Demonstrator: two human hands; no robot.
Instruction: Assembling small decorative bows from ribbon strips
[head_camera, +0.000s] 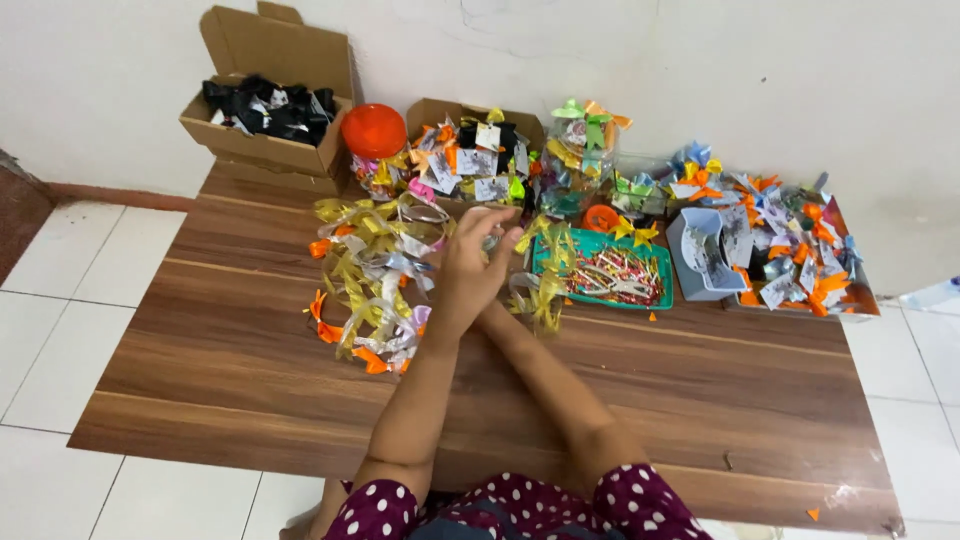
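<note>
A: What were the fingers (487, 232) doing?

B: They were curled in together at the tips, pinching something small and pale. What it was I couldn't tell, because the left hand (470, 268) lay over the right hand (497, 297) and hid most of it. Whether the right one was gripping too I couldn't make out.

A: And where was that small thing?

B: Held up between the fingertips, above the far middle of the wooden table (250, 370), just beside a loose heap of gold and orange ribbon bows (372, 270) on the left.

A: What lay on the other side?

B: A teal tray (655, 262) of small striped pieces, then a grey box (705, 255) and a pile of folded paper bows (790, 240). Against the wall stood a cardboard box of black bows (268, 112), an orange lid (373, 130) and a clear jar (575, 160).
</note>
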